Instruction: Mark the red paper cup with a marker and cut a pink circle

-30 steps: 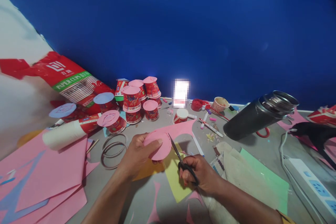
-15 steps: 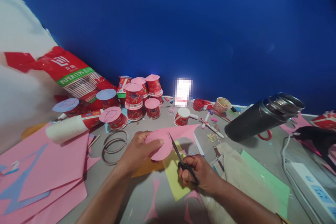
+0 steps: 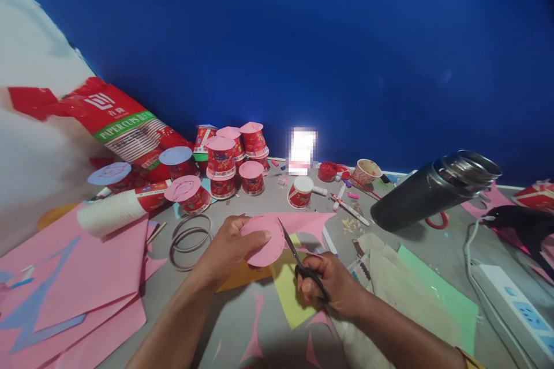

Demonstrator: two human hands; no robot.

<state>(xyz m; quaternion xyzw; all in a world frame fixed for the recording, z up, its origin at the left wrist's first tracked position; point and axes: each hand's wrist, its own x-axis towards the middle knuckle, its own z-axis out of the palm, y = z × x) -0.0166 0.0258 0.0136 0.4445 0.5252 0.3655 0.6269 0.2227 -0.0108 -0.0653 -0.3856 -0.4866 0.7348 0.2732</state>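
Observation:
My left hand [image 3: 231,245] pinches a sheet of pink paper [image 3: 265,247], thumb on top. The near part of the sheet has a rounded, cut edge, and a pointed strip of it reaches to the right. In my right hand [image 3: 326,285] are black-handled scissors [image 3: 291,242], fingers through the loops. Their blades point up and left and lie at the paper's edge, close to my left thumb; the blades look nearly closed. Beneath the paper lie a yellow sheet [image 3: 292,300] and an orange sheet [image 3: 244,275], partly covered.
Red paper cups [image 3: 223,161] with pink discs stand at the back left, near a paper cup bag [image 3: 125,121]. Two metal rings [image 3: 190,242] lie left of my hands. A dark flask [image 3: 419,199], a green sheet [image 3: 454,308] and a power strip [image 3: 515,305] are on the right.
The pink strip on the right has dropped slightly and swung toward the right. Both hands stay nearly in place, with the scissors still at the paper's edge.

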